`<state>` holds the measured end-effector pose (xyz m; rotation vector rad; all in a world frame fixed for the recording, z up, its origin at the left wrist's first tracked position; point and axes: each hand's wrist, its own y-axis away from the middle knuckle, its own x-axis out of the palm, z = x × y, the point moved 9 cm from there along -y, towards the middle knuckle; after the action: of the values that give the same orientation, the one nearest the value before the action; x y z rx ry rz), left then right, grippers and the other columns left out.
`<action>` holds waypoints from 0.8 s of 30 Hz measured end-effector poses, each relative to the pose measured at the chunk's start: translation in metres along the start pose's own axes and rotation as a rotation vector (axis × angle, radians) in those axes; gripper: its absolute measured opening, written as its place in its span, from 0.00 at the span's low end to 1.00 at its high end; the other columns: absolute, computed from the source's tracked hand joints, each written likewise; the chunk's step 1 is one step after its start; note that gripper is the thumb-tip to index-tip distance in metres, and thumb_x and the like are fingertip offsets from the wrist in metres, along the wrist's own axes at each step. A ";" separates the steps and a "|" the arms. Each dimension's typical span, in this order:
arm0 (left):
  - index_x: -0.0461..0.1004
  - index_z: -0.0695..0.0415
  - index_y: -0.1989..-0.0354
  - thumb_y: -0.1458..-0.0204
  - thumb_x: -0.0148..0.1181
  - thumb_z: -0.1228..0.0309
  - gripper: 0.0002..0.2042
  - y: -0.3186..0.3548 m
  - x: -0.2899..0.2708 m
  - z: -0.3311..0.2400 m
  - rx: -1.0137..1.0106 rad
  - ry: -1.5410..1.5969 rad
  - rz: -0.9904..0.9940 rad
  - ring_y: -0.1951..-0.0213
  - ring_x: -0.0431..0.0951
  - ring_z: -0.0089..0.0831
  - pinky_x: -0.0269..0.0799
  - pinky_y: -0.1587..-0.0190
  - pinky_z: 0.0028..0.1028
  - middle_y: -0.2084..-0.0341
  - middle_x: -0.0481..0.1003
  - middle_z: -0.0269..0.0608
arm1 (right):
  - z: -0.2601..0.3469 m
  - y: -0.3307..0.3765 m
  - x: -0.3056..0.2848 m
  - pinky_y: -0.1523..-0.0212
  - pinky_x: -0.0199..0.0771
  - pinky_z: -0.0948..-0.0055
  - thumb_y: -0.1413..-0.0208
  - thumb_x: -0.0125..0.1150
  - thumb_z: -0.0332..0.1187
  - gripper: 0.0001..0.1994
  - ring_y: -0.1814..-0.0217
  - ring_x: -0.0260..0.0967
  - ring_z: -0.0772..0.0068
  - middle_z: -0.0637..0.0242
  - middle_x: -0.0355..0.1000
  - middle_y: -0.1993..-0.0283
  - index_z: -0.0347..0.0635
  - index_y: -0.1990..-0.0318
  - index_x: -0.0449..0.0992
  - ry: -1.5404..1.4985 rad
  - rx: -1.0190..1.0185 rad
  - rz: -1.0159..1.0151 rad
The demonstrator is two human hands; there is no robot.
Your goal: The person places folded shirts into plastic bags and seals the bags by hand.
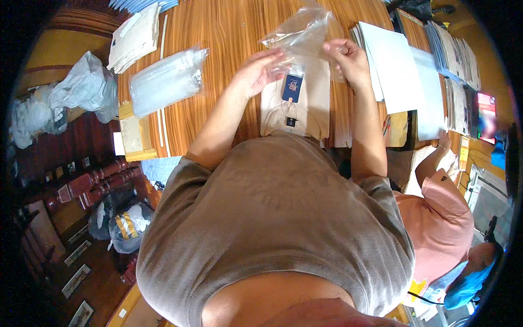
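Note:
A folded beige garment (313, 109) lies on the table in front of me, with a navy hang tag (292, 87) on a cord and a small dark label below it. Over its far end spreads a clear plastic bag (302, 32). At the bag's left edge my left hand (256, 73) grips the film, its fingers reaching to the right. The bag's right edge is pinched between thumb and fingers of my right hand (348, 61). Where the bag overlaps the garment, the clear film makes its edge hard to make out.
On the wood-patterned table (218, 32), a stack of clear bags (166, 82) lies left, near folded light garments (135, 41). White sheets (389, 65) are piled right, beside a small tool with red handles (386, 125). A co-worker in a pink shirt (438, 218) reaches to the table at right.

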<state>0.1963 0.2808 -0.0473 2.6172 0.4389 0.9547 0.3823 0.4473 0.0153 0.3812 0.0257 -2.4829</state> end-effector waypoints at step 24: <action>0.77 0.57 0.47 0.32 0.57 0.60 0.14 0.013 0.044 0.006 0.107 0.353 0.060 0.52 0.85 0.42 0.85 0.55 0.37 0.50 0.82 0.53 | 0.055 0.036 -0.036 0.82 0.59 0.81 0.28 0.59 0.40 0.13 0.82 0.62 0.86 0.73 0.70 0.79 0.39 0.60 0.76 -0.342 -0.165 -0.353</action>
<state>0.2351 0.2851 -0.0217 2.5693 0.5098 1.4592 0.4163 0.4330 0.0809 -0.1338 0.1686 -2.8348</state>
